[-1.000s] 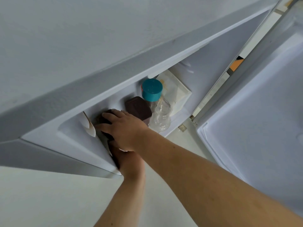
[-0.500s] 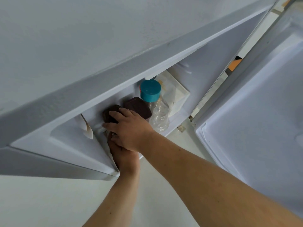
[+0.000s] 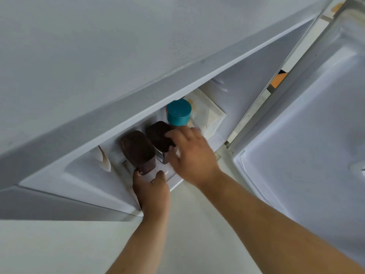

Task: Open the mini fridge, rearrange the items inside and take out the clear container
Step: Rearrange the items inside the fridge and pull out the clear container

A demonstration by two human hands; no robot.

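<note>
The mini fridge [image 3: 118, 46] stands open below me. On its shelf, from left to right, are a brown-lidded container [image 3: 138, 151], a second brown-lidded container [image 3: 159, 138], a clear bottle with a teal cap [image 3: 178, 112] and a white bag [image 3: 207, 113]. My left hand [image 3: 153, 192] reaches in from below, thumb and fingers gripping the lower body of the left container. My right hand [image 3: 194, 155] is blurred, with spread fingers touching the top and side of the second container. The bottle's body is hidden behind my right hand.
The open fridge door [image 3: 306, 155] fills the right side, its white inner liner facing me. A pale floor [image 3: 197, 234] lies under my arms. A beige curved part [image 3: 104, 161] sticks out of the left inner wall, close to the left container.
My right hand has left the left container and moved right onto the second one, uncovering the left container's lid. My left hand stays at that container's base.
</note>
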